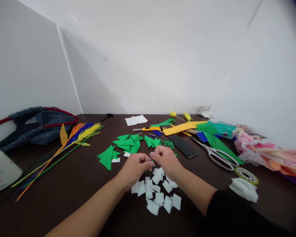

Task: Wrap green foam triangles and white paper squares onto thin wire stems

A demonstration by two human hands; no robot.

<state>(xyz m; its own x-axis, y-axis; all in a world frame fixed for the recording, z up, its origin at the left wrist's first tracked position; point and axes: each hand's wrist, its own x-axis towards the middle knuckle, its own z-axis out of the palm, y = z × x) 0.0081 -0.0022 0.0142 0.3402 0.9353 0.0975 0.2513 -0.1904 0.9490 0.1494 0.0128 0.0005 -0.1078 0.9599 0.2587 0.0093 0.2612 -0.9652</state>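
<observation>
My left hand [137,167] and my right hand [166,160] meet above the table, fingertips pinched close together. Between them shows a bit of a small green piece [152,161], mostly hidden by the fingers. Right below the hands lies a loose pile of white tissue squares [159,198]. Beyond my left hand are several cut green paper pieces [124,143], with two white squares at their near edge. Just past my right hand lie fringed green bits [168,143] and a black phone-like slab [186,146].
Scissors [218,155], a tape roll [246,175], folded white tissue [244,190] and dolls [259,144] lie right. A utility knife [150,129] with its blade out lies behind. Paper wheat stalks [61,148], a white container [3,169] and a denim item [37,126] are left.
</observation>
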